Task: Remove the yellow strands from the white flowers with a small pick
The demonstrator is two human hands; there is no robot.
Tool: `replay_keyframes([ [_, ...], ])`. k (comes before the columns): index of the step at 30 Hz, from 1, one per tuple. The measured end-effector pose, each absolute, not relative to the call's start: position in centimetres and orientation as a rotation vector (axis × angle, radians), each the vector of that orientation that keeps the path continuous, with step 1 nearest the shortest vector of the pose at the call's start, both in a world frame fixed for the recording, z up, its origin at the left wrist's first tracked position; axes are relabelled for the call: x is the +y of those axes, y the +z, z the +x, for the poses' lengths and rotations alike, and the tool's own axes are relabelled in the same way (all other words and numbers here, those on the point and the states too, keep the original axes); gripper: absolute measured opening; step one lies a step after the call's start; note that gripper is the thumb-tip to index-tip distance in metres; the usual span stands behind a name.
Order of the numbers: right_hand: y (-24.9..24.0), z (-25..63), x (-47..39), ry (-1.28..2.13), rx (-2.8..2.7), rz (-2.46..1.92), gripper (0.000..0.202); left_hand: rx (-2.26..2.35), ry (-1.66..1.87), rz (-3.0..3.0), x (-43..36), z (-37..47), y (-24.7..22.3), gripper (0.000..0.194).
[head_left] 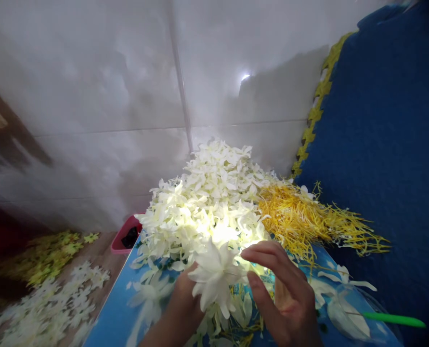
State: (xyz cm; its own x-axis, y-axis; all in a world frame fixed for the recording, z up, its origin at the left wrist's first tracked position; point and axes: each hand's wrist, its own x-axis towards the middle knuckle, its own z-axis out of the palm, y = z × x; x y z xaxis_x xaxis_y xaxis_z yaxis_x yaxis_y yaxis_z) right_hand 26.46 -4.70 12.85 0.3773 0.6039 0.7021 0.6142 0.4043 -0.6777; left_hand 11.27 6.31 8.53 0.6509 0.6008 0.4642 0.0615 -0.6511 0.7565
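A full white flower of layered pointed petals faces me near the front of the blue table. My left hand is closed on it from below and behind, so its fingertips are hidden by the petals. Just to the right, my right hand is open, thumb and fingers apart and curved toward the bloom, with nothing visible between them. Behind both hands rises a large heap of loose white flowers. Several loose petals lie around and beneath my wrists.
Yellow thread-like strands are piled right of the heap. A green-handled tool lies at front right on the blue table. A pink bin stands left, near floor flowers. A blue foam mat leans against the tiled wall.
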Motion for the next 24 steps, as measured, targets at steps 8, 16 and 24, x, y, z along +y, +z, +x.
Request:
replay_keyframes([
  [8,11.7,26.9,-5.1,0.035,-1.311,-1.371,0.021,0.492,1.085,2.249,7.1,10.6,6.5,0.012],
  [16,11.0,26.6,-5.1,0.031,-1.364,-1.415,0.026,0.419,1.234,2.285,6.9,10.9,8.2,0.014],
  [24,10.9,26.6,-4.8,0.035,-1.348,-1.406,0.027,0.417,1.296,2.283,6.6,11.2,8.7,0.014],
])
